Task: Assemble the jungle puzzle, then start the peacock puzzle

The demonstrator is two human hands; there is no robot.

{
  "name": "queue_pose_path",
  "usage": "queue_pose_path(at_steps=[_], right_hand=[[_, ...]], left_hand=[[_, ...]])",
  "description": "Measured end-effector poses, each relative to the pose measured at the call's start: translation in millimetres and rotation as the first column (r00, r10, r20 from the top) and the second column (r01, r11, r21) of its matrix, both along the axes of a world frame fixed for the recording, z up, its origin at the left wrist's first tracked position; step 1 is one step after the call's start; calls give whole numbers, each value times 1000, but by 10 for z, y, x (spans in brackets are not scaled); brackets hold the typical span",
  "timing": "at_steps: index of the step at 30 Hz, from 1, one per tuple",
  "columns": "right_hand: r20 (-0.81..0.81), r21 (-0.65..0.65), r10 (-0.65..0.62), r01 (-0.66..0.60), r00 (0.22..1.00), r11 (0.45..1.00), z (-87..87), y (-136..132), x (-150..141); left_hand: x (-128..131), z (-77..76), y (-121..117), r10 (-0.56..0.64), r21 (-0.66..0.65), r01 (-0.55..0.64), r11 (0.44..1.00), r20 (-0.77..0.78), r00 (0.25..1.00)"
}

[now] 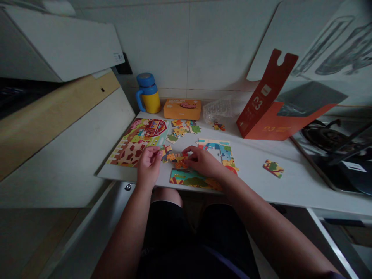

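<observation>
My left hand (149, 164) is closed in a pinch at the left edge of a jigsaw puzzle piece (166, 152), raised near the table front. My right hand (203, 159) has its fingers curled down on an orange spotted puzzle piece (181, 161), just right of the first. Beneath and behind the right hand lies a partly joined animal puzzle, with a teal and green strip (193, 179) along the front and a blue elephant part (223, 149) at the back. The right hand and forearm cover some of it.
A farm picture puzzle (130, 145) lies at left, with several loose pieces (180, 131) behind. A blue-yellow mug (151, 101), orange box (182, 110), bubble wrap (216, 109) and tall red box (261, 124) stand behind. Single pieces lie at right (273, 168) and back (219, 126); a stove (343, 155) is far right.
</observation>
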State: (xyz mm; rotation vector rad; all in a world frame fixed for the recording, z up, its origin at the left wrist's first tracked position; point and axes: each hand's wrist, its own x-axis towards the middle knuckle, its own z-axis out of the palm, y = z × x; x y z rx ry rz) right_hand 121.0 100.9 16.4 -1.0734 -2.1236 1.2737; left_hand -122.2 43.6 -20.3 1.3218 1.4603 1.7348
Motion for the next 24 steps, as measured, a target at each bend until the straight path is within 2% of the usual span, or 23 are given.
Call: queue_pose_path(at_steps=[5, 9, 15, 20, 24], right_hand=[[-11, 23, -9, 9, 1000, 1000, -42, -35, 6], [-98, 3, -16, 16, 995, 1000, -43, -46, 16], [-80, 61, -93, 98, 992, 993, 108, -80, 97], [-145, 42, -118, 125, 982, 991, 226, -88, 126], [-214, 32, -109, 119, 971, 992, 165, -54, 96]], left_hand=[[12, 33, -11, -1, -29, 0, 1000, -24, 1000], [10, 38, -12, 14, -38, -15, 999, -34, 999], [22, 56, -10, 7, -46, -8, 999, -31, 999], [46, 93, -7, -44, -52, 42, 998, -34, 998], [73, 129, -17, -107, -97, 98, 990, -87, 991]])
